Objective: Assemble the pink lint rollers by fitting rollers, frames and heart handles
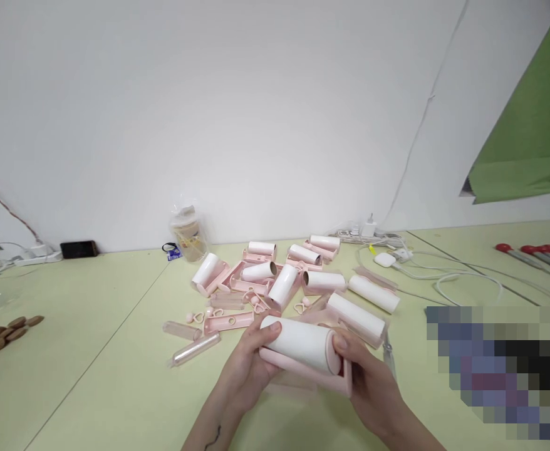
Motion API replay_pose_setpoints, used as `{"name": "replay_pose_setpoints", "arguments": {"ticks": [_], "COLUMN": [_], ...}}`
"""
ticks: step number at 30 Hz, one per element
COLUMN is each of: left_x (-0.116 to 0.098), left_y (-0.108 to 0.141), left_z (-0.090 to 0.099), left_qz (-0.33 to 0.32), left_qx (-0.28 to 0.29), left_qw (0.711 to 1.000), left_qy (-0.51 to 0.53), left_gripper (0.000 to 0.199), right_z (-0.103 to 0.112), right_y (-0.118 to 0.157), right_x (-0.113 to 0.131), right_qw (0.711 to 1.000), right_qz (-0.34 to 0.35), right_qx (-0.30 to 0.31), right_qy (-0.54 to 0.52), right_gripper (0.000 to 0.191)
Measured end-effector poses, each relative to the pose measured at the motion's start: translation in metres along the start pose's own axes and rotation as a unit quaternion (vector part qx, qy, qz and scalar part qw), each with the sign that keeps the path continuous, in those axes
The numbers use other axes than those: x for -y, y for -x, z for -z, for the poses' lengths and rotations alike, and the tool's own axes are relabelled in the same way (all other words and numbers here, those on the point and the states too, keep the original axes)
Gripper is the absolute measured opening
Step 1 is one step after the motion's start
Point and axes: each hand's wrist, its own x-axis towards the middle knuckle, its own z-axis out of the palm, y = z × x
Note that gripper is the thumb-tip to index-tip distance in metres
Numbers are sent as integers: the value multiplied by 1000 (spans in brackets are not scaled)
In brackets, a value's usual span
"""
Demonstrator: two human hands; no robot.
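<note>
Between my two hands is a white roll point(298, 340) seated in a pink plastic holder point(303, 374), tilted above the table. My left hand point(252, 357) grips its left end, thumb on top of the roll. At the other end my right hand point(371, 379) is closed round the holder's end arm, thumb against the roll's pink end face. Just beyond lie more white rolls point(357, 316), some with open cardboard cores. Several pink holders point(230, 322), small heart-shaped pink pieces point(198, 317) and clear plastic tubes point(195, 348) are scattered among them.
A bagged drink cup point(189, 238) stands against the wall. White cables and a charger point(385, 259) lie at the back right, with red-ended tools point(524, 254) farther right. Brown oval pieces point(2, 338) and a dark phone point(78, 249) are on the left.
</note>
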Motion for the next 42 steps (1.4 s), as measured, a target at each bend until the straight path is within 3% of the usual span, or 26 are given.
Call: {"name": "replay_pose_setpoints", "arguments": {"ticks": [8,13,17,19,22,24,30,33,36,39,41,42], "left_x": [-1,-1,-4,-6,-6,-3,10,13,10,-4,-13,-15], "left_y": [1,1,1,1,0,0,-1,-3,-1,10,20,24], "left_z": [2,1,1,2,1,1,3,4,8,20,30,35], "left_qz": [9,-11,-20,-40,-90,-124,-187,-196,-226,-235,-195,-161], "left_qx": [3,21,20,21,13,-1,-6,-2,2,17,-2,-18], "left_qw": [1000,1000,999,999,994,990,971,965,935,854,803,790], "left_qy": [-7,-11,-16,-30,-53,-73,-152,-176,-273,-463,-564,-591], "left_gripper": [28,38,33,26,22,23,32,33,37,65,77,79], "right_z": [-1,1,10,18,26,25,13,14,17,23,28,29], "right_y": [-1,0,-1,-4,-7,-9,-7,-5,-4,-6,-8,-9], "right_x": [2,2,3,6,8,6,-6,-8,-8,-4,0,1], "right_qw": [1000,996,987,966,907,892,903,938,958,959,960,960], "right_qz": [7,7,22,46,76,74,63,66,97,136,149,155], "right_qx": [-2,-16,-5,11,7,-12,-64,-50,-83,-151,-167,-162], "right_qy": [16,86,160,252,414,446,419,336,257,198,169,171], "right_gripper": [37,44,44,44,46,47,34,37,39,42,51,52]}}
